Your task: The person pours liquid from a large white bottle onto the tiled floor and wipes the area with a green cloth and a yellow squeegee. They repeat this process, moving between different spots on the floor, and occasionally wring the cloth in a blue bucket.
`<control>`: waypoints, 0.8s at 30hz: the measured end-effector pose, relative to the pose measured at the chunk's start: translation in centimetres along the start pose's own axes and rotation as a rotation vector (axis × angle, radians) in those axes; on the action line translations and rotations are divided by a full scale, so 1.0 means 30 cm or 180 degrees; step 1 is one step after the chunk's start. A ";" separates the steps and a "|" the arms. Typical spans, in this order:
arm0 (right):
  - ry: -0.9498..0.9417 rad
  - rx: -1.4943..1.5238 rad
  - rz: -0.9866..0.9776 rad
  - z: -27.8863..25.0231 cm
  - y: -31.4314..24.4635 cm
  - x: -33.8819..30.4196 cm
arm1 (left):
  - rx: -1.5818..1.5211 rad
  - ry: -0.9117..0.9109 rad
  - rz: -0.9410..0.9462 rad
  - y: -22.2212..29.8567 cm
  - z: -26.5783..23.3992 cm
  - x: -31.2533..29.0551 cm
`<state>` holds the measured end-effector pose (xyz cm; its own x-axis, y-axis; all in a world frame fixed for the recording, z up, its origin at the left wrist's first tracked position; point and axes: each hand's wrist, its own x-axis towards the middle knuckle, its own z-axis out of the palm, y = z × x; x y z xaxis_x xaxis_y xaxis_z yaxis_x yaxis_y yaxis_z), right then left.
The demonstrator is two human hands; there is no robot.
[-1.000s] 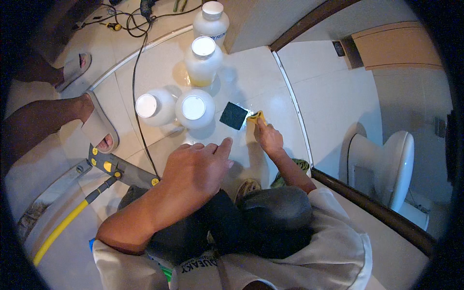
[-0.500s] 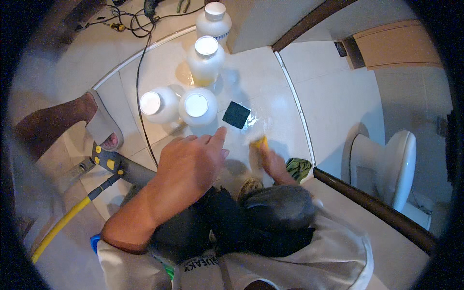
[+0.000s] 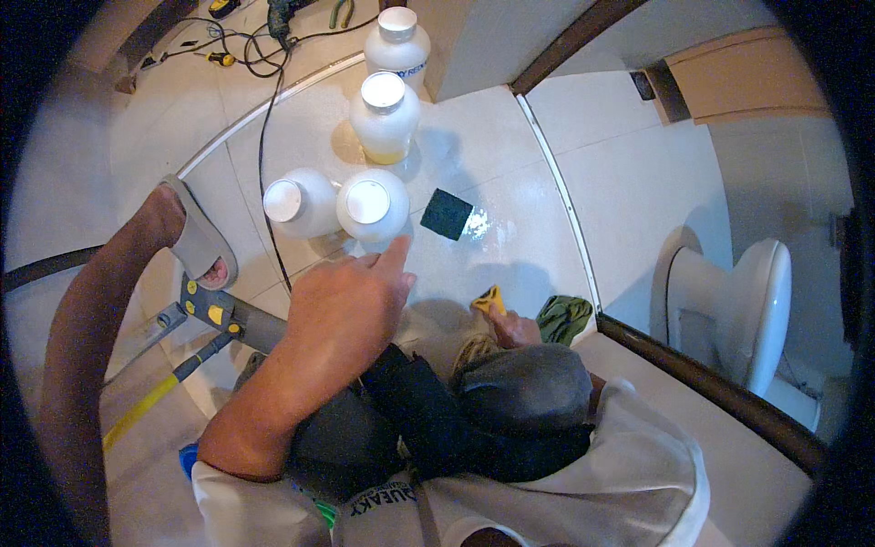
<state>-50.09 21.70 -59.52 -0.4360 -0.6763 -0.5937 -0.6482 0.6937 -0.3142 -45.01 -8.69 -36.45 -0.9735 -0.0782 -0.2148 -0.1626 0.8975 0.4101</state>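
Observation:
My left hand (image 3: 348,296) hangs over my knee with its index finger stretched out toward a white jar and nothing in its grasp. Low at the right, my right hand (image 3: 516,330) has its fingers closed on a small yellow tool with dark edges (image 3: 488,299), whose exact kind I cannot make out. A dark green scouring pad (image 3: 447,214) lies flat on the wet, shiny floor tiles (image 3: 510,210). Left of it stand a capped white jar (image 3: 372,211) and another white jar (image 3: 301,208). Farther back is a jar (image 3: 385,118) with yellowish liquid at its base.
One more white jar (image 3: 397,46) stands against the wall corner. A black cable (image 3: 264,164) crosses the floor. At left are a person's sandalled foot (image 3: 205,246) and a grey-yellow floor tool (image 3: 211,305). An olive cloth (image 3: 563,317) lies near a door track; a toilet (image 3: 747,314) stands beyond.
My right hand has drawn back toward me with the yellow tool. My left hand has shifted slightly left. The other person's leg appears farther into view; the pad stays in place.

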 end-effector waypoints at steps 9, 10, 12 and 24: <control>0.0968 0.0951 -0.0695 -0.102 -0.139 0.107 | -0.0431 0.0766 0.0141 0.016 0.011 0.022; 0.1337 0.0885 -0.0568 -0.103 -0.097 0.098 | -0.0540 0.0887 0.0022 0.010 0.005 0.013; 0.2456 0.0483 0.0096 -0.095 0.062 0.027 | -0.0695 0.1008 -0.0078 0.012 -0.019 0.010; 0.3070 0.1650 0.2082 0.093 0.449 -0.124 | -0.1156 0.1000 -0.0348 -0.002 -0.043 0.036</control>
<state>-55.46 34.25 -63.62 -0.9966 0.0727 -0.0384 0.0818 0.8321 -0.5486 -46.25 -9.38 -35.57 -0.9399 -0.3408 -0.0192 -0.2577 0.6717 0.6945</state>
